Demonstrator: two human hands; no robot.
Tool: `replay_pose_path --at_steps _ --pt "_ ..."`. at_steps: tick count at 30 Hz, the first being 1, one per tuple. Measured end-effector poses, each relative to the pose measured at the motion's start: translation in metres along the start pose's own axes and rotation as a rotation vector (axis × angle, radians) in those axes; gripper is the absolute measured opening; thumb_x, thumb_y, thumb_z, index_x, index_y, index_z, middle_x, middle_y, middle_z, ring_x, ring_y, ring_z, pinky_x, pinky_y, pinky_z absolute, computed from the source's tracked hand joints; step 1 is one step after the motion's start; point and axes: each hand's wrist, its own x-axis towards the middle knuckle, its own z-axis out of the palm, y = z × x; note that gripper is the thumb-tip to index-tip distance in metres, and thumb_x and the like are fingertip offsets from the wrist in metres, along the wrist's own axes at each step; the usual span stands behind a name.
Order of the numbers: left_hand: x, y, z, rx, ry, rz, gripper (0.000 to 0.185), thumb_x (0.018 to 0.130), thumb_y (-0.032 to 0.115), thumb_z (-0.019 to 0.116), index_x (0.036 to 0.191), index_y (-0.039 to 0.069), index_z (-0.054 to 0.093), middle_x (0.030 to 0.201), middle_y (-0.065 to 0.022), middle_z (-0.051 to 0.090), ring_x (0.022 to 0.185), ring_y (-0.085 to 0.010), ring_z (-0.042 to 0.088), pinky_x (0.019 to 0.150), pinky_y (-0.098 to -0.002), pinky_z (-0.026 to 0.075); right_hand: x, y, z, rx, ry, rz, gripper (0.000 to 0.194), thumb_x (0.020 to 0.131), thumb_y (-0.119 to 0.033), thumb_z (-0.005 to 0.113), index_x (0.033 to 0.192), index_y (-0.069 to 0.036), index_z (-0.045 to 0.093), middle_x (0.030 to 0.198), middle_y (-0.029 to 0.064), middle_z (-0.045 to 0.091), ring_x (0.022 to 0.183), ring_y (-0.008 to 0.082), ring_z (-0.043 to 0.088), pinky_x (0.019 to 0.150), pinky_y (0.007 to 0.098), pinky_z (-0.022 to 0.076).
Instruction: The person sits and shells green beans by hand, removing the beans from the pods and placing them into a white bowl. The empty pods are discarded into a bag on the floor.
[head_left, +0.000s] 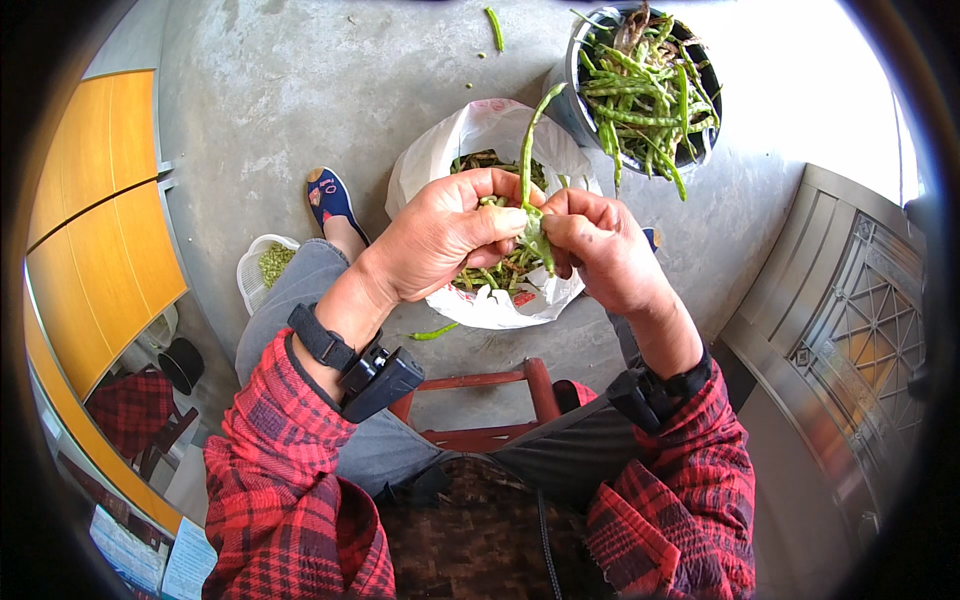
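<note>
A long green bean pod (529, 150) stands up between my two hands, its lower end split and spread. My left hand (457, 232) pinches the pod between thumb and fingers, and a few shelled beans (491, 201) show at its curled fingers. On the other side, my right hand (596, 247) grips the opened part of the pod. Beneath both hands sits a white plastic bag (424, 165), its mouth spread wide around a heap of pods and husks (480, 279). My hands hide part of that heap.
A dark bucket (574, 82) heaped with bean pods (645, 97) stands beyond the bag. At left, a white basket (247, 281) holds shelled beans (276, 262). Loose pods (494, 28) lie on the concrete floor (285, 97). A red wooden stool (541, 390) is below me; a metal door (817, 322) stands right.
</note>
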Motion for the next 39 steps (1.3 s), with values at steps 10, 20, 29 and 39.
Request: replay_pose_path --at_steps 10,20,29,39 --pt "0.0050 -0.0054 -0.0001 0.152 0.112 0.025 0.024 0.094 0.016 0.046 0.112 0.003 0.058 0.082 0.0045 0.054 0.066 -0.0013 0.046 0.054 -0.0144 0.036 -0.0018 -0.0012 0.0069 -0.697 0.248 -0.207 0.014 0.079 -0.015 0.062 0.081 -0.001 0.061 0.064 0.0120 0.060 0.061 0.0165 0.060 0.059 0.0318 0.0476" --pt "0.0060 -0.0006 -0.0050 -0.003 0.162 0.066 0.019 0.094 0.020 0.056 0.106 0.005 0.056 0.079 0.0038 0.050 0.065 -0.0019 0.046 0.050 -0.0147 0.035 -0.0007 -0.0009 0.0084 -0.802 0.137 -0.304 0.014 0.078 -0.012 0.062 0.086 -0.001 0.063 0.075 0.0128 0.065 0.068 0.0240 0.065 0.064 0.0336 0.0498" --pt "0.0050 -0.0016 -0.0056 0.080 0.175 0.022 0.019 0.093 0.017 0.058 0.107 0.005 0.055 0.081 0.0050 0.053 0.067 -0.0012 0.047 0.054 -0.0140 0.038 0.0011 0.0038 0.0064 -0.765 0.122 -0.345 0.019 0.081 -0.016 0.061 0.094 -0.003 0.066 0.078 0.0135 0.066 0.073 0.0239 0.067 0.066 0.0351 0.0509" --pt "0.0024 -0.0047 -0.0077 0.003 0.080 -0.002 0.017 0.092 0.021 0.059 0.102 0.008 0.058 0.082 0.0051 0.055 0.066 -0.0024 0.047 0.058 -0.0154 0.040 -0.0007 0.0049 0.0055 -0.576 0.012 -0.148 0.014 0.085 -0.016 0.058 0.086 -0.004 0.064 0.068 0.0038 0.061 0.062 0.0096 0.057 0.059 0.0274 0.0476"
